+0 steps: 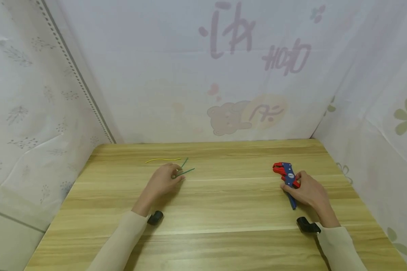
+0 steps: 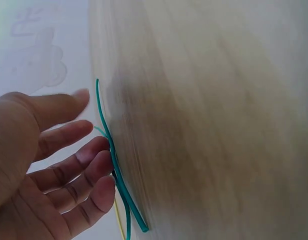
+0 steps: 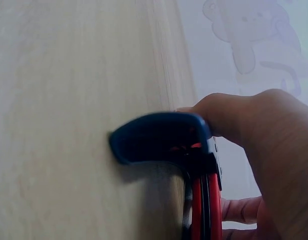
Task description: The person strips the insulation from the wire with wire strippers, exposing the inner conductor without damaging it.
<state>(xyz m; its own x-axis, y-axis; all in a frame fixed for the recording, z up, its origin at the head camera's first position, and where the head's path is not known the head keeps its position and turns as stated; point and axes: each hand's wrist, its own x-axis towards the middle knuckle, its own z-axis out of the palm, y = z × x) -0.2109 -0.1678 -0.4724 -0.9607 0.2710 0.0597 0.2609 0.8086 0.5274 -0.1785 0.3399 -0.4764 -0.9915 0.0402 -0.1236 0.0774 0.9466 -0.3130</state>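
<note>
On the left of the table, my left hand point(image 1: 162, 181) reaches to two green wires point(image 1: 189, 171), which cross near its fingertips. In the left wrist view the thumb stands apart from the loosely bent fingers, whose tips are right at the green wires point(image 2: 119, 175). A thin yellow wire point(image 1: 162, 159) lies just beyond this hand. Over on the right, my right hand point(image 1: 311, 191) grips a red and blue wire stripper point(image 1: 290, 175) between thumb and fingers, its red head facing the back left. The stripper's blue handle point(image 3: 159, 117) is close over the wood in the right wrist view.
The wood-grain table point(image 1: 224, 210) ends at a patterned cloth point(image 1: 176, 75) at the back, with more cloth on both sides. Black wrist mounts point(image 1: 306, 226) stick out from both sleeves. A wide stretch of tabletop separates the two hands.
</note>
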